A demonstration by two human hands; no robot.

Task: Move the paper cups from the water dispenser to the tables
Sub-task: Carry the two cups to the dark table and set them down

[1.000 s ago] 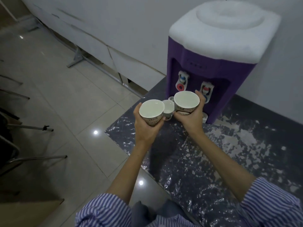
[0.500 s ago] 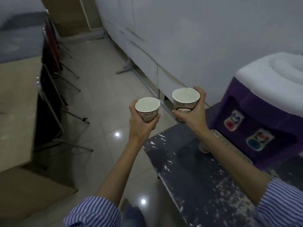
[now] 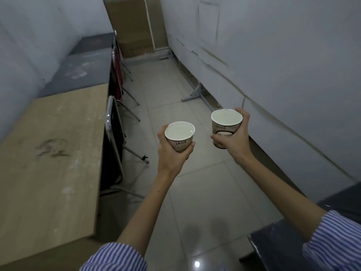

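Note:
I hold two printed paper cups upright over the tiled floor, each filled with liquid near the rim. My left hand (image 3: 172, 153) wraps around the lower cup (image 3: 180, 136) at the frame's centre. My right hand (image 3: 235, 135) grips the other cup (image 3: 226, 126), a little higher and to the right. A light wooden table (image 3: 50, 153) runs along the left, with a dark grey table (image 3: 84, 67) beyond it. The water dispenser is out of view.
Folding chairs (image 3: 115, 137) stand tucked against the tables' right side, with a red one (image 3: 117, 75) farther back. A white wall (image 3: 273, 65) with a metal bracket (image 3: 195, 94) bounds the right. The dark counter's corner (image 3: 283, 243) shows at lower right. Cardboard (image 3: 134, 26) leans at the far end.
The view has swung left, away from the dispenser and toward the aisle and tables. Both hands have carried their cups along, now held over the floor and slightly farther apart.

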